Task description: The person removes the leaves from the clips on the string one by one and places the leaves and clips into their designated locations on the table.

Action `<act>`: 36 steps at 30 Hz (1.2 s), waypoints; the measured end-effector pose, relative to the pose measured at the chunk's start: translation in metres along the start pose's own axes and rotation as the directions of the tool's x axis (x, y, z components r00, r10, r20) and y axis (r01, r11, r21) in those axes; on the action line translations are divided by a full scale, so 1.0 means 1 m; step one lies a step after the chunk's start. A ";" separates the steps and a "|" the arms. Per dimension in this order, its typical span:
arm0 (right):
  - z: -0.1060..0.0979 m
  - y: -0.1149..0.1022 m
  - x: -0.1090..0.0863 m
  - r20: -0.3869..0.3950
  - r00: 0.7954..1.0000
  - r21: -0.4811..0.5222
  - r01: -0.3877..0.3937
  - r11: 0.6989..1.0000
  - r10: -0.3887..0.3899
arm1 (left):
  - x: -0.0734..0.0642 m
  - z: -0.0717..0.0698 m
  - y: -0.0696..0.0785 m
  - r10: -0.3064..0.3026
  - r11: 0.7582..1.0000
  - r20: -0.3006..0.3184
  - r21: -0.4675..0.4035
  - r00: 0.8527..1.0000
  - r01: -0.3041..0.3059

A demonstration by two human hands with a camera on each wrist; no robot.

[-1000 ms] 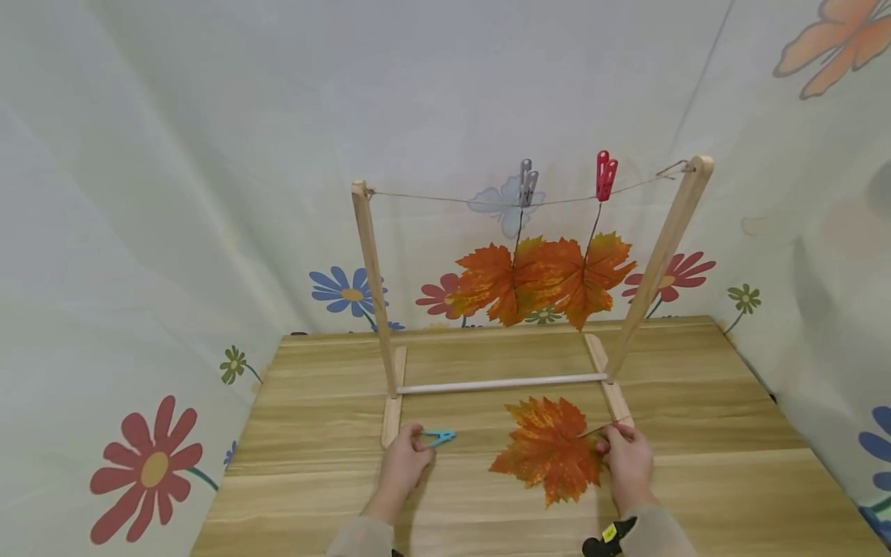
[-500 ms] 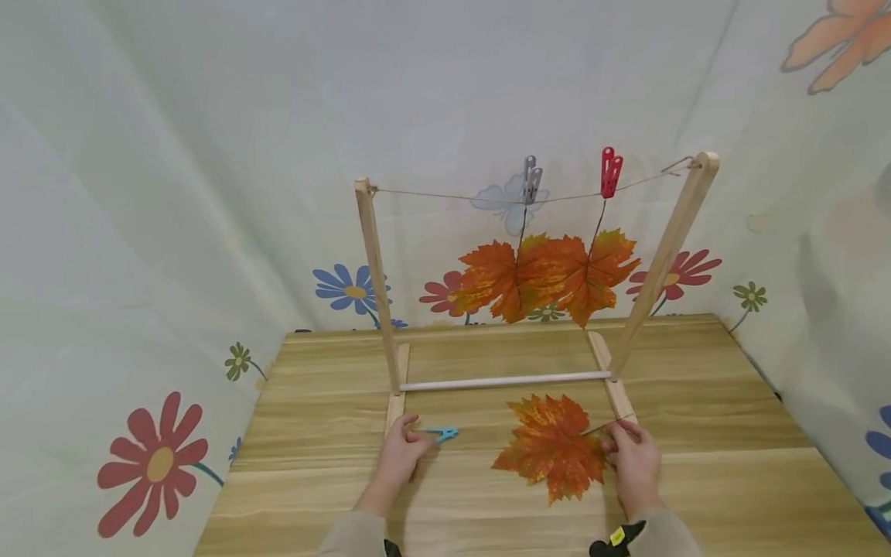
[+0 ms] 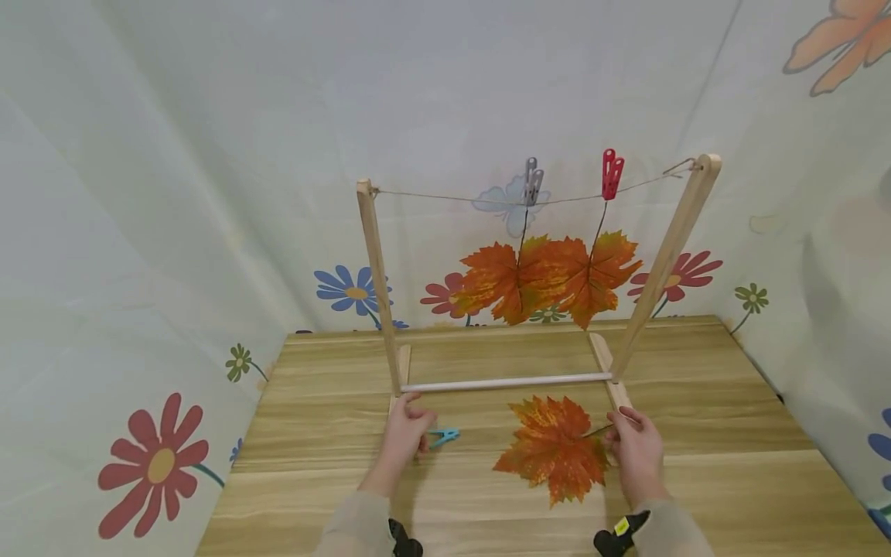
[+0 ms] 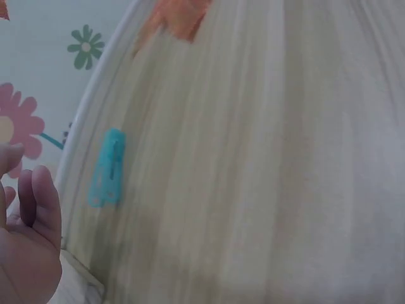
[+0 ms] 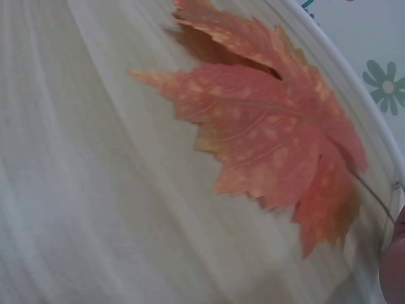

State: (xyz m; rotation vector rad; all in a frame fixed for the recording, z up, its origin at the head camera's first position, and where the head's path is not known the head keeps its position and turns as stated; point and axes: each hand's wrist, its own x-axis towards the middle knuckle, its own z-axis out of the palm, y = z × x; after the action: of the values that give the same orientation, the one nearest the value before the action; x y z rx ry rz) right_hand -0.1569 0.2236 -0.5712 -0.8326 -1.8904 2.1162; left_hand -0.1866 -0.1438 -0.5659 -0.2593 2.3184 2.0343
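Observation:
A light-blue clothespin (image 3: 444, 437) lies on the table by my left hand (image 3: 404, 437). In the left wrist view, the clothespin (image 4: 109, 168) shows apart from the loosely bent fingers (image 4: 47, 202), which hold nothing. An orange-red artificial maple leaf (image 3: 554, 450) lies flat on the table at the right. My right hand (image 3: 636, 452) pinches its thin stem near the end; the exact fingertip contact is partly hidden. In the right wrist view, the leaf's stem (image 5: 373, 193) runs to the hand at the right edge.
Behind the hands stands a wooden frame with a left post (image 3: 376, 278), a right post (image 3: 664, 271) and a white crossbar (image 3: 508, 382). From its string (image 3: 445, 196) hang two maple leaves, under a grey clothespin (image 3: 533, 182) and a red clothespin (image 3: 612, 175).
My left hand has let go of the blue clothespin and moved slightly up and away from it. The right hand has shifted slightly along the stem; the leaf stays nearly in place.

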 end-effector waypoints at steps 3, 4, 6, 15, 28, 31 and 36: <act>0.002 -0.007 0.002 0.017 1.000 0.015 0.006 1.000 -0.006 | 0.003 0.001 0.008 0.018 1.000 -0.004 0.002 1.000 -0.018; 0.002 -0.010 0.002 0.020 1.000 0.014 0.012 1.000 -0.013 | 0.005 0.001 0.010 0.021 1.000 -0.006 0.006 1.000 -0.021; 0.004 -0.016 0.002 0.023 1.000 0.024 0.016 1.000 -0.017 | 0.007 0.001 0.015 0.021 1.000 -0.010 0.010 1.000 -0.021; 0.013 -0.039 0.002 0.013 0.999 0.057 0.051 0.997 -0.052 | 0.017 0.005 0.041 0.039 0.999 0.001 -0.007 0.999 -0.039; 0.023 -0.068 0.007 -0.018 0.985 0.145 0.172 0.974 -0.171 | 0.025 0.011 0.079 0.104 0.994 0.012 -0.028 0.995 -0.103; 0.024 -0.073 0.008 -0.016 0.986 0.149 0.168 0.974 -0.168 | 0.025 0.011 0.086 0.124 0.992 0.021 -0.043 0.992 -0.123; 0.025 -0.079 0.008 0.002 0.987 0.177 0.161 0.971 -0.164 | 0.024 0.013 0.096 0.115 0.992 0.022 -0.046 0.993 -0.114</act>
State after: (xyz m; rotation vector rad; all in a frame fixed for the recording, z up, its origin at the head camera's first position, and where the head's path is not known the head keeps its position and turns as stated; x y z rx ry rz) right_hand -0.1943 0.2201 -0.4973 -0.6032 -1.6844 2.1564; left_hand -0.2258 -0.1211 -0.4774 -0.1050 2.3266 2.1296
